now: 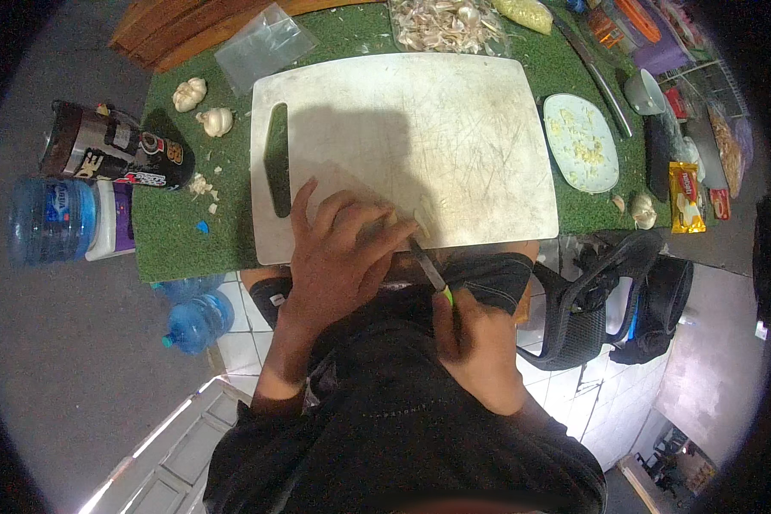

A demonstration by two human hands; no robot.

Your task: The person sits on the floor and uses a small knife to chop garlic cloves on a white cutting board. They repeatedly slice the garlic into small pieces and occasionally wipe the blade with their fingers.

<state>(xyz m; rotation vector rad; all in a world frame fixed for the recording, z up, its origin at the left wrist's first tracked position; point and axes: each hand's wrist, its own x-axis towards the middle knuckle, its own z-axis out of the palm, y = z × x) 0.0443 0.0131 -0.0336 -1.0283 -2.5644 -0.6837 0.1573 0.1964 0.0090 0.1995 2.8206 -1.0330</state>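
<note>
A white plastic cutting board (475,141) with a handle slot lies at the table's near edge, its surface scored by cuts. My left hand (337,250) rests over its near side, fingers bent and fingertips bunched near the edge. Whether something sits under those fingertips is hidden. Below the board's edge, my right hand (482,340) grips a small knife (432,268) by its yellow-green handle. The blade points up and left, its tip close to my left fingertips. Thin pale slices, apparently garlic (422,221), lie on the board beside them.
Chopped garlic lies on a white plate (556,154) right of the board. Garlic bulbs (217,122) and a dark cylindrical container (119,144) stand left. Garlic skins (446,26) fill a tray behind. A grey cup (644,92) and yellow wafer packet (686,196) are at right.
</note>
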